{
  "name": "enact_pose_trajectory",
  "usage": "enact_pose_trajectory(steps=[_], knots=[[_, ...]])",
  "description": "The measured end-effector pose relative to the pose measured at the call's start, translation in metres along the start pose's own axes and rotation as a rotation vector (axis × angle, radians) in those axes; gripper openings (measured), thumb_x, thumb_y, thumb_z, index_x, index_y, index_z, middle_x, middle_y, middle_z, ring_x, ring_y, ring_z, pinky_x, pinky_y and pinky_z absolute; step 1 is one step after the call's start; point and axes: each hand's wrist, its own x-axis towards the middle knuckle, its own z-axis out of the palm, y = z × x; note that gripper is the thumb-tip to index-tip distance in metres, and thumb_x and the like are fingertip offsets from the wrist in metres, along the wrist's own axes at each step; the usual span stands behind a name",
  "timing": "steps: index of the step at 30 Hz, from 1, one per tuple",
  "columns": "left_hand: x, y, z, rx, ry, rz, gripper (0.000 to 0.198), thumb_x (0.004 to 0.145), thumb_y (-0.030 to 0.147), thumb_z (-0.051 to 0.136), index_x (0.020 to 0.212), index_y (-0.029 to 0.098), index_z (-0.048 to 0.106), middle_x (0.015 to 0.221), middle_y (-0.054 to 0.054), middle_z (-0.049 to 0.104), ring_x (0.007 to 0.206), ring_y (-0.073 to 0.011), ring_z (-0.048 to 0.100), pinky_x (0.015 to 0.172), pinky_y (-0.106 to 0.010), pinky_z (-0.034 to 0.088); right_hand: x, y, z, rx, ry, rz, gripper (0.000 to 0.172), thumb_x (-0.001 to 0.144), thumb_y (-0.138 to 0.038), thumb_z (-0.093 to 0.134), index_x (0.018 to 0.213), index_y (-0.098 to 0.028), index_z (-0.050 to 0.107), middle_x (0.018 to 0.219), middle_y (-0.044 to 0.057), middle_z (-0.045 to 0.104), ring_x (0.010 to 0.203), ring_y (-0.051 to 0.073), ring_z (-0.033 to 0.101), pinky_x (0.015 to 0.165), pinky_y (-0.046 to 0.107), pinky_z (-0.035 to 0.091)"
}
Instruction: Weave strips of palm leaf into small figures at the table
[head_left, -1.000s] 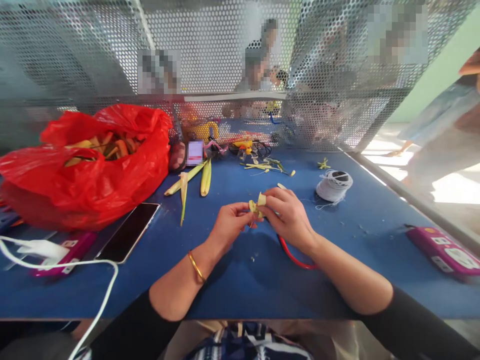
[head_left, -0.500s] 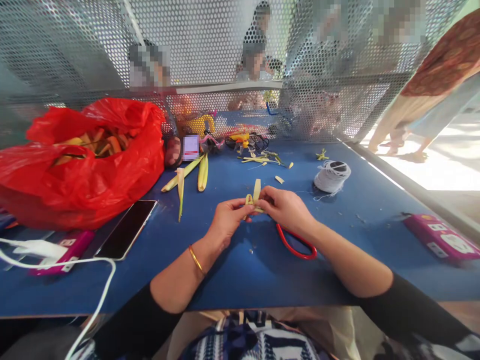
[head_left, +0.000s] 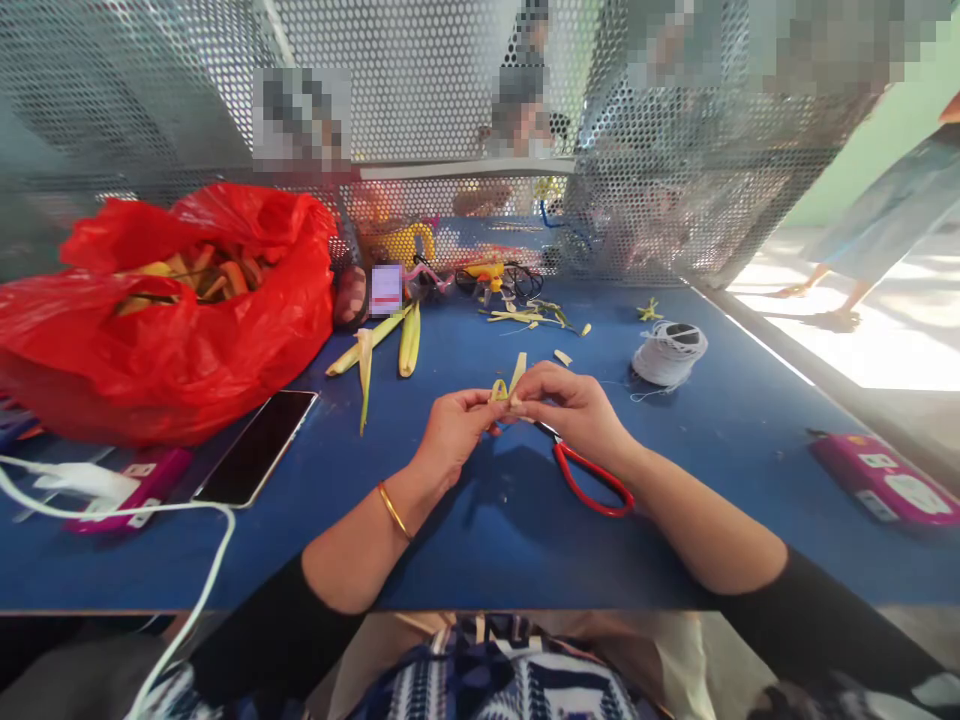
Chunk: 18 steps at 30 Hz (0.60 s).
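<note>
Over the middle of the table, my left hand [head_left: 459,432] pinches a folded pale yellow-green leaf strip [head_left: 518,372], one part curled in a small loop. From the other side, my right hand [head_left: 574,405] pinches the same strip, its free end standing up between the hands. The fingers hide where the folds meet. Below my right hand lies a pair of scissors with red handles [head_left: 592,490], partly covered by that hand. Longer pale green leaf pieces [head_left: 409,342] rest on the table beyond my left hand.
A red plastic bag [head_left: 247,390] of orange-brown pieces stands left, near a phone [head_left: 259,450] and a white cable [head_left: 217,560]. Right are a white thread spool [head_left: 669,355] and a purple box [head_left: 885,478]. Leaf scraps [head_left: 529,316] lie before a perforated metal screen [head_left: 450,80]; people are beyond.
Both hands keep hold of the leaf strip; the fingers have shifted slightly around it. More of the scissors shows beside my right hand. A person at far right has moved, and the view has shifted slightly.
</note>
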Motion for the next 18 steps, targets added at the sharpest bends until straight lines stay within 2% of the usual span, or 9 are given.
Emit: enact_pose_trajectory(steps=[6,9,13,18], knots=[[-0.005,0.003,0.004,-0.008,0.019,-0.007,0.019,0.056,0.026,0.082,0.067,0.015,0.073,0.056,-0.002,0.067,0.051,-0.0094,0.054,0.052,-0.022,0.039,0.000,0.009,0.010,0.107,0.133,0.110,0.023,0.075,-0.041,0.066,0.070,-0.020,0.058,0.059,-0.003,0.056,0.057,0.011,0.053,0.059,0.027,0.045],[-0.003,0.001,0.004,-0.010,0.030,0.011,0.015,0.057,0.022,0.081,0.066,0.015,0.072,0.058,-0.002,0.068,0.053,-0.0098,0.056,0.053,-0.022,0.041,-0.001,0.006,0.009,-0.054,0.176,0.088,0.024,0.080,-0.039,0.060,0.067,-0.019,0.056,0.062,-0.002,0.052,0.059,0.011,0.048,0.058,0.026,0.041],[0.001,-0.004,0.002,-0.019,0.038,0.058,0.011,0.059,0.018,0.077,0.069,0.015,0.074,0.062,-0.003,0.071,0.057,-0.0123,0.061,0.056,-0.023,0.044,-0.002,0.000,0.002,-0.357,0.097,0.026,0.025,0.082,-0.029,0.057,0.060,-0.018,0.053,0.067,-0.002,0.047,0.063,0.011,0.045,0.060,0.025,0.038],[0.004,-0.009,-0.001,0.140,0.058,0.175,0.016,0.064,0.019,0.073,0.079,0.017,0.077,0.070,-0.003,0.074,0.064,-0.0159,0.065,0.058,-0.024,0.047,-0.003,-0.005,-0.001,-0.557,0.031,0.118,0.027,0.083,-0.022,0.055,0.057,-0.018,0.051,0.066,-0.002,0.045,0.061,0.011,0.044,0.059,0.025,0.034]])
